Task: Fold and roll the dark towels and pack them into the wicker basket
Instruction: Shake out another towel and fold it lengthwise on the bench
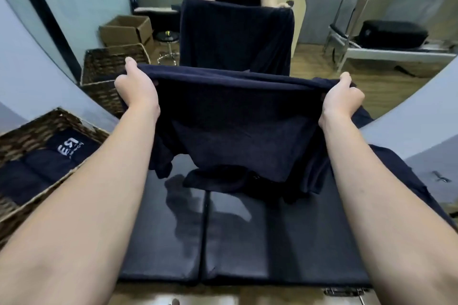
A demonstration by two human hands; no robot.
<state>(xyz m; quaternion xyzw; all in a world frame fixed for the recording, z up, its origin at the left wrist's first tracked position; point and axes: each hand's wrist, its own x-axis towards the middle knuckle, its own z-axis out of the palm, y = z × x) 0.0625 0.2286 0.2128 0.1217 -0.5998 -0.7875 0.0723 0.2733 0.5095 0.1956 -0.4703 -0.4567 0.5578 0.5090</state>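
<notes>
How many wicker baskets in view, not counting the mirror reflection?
1. The wicker basket sits at the left, beside the padded bench, with folded dark towels inside. The second basket seen further back is its mirror reflection. Others may lie out of frame.

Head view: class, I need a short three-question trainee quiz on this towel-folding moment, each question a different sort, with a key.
1. True or false: both hands grip the towel.
2. The basket lies by which hand: A left, B right?
3. Fill in: the basket already holds folded ____.

Key: 1 true; 2 A; 3 towels.
</notes>
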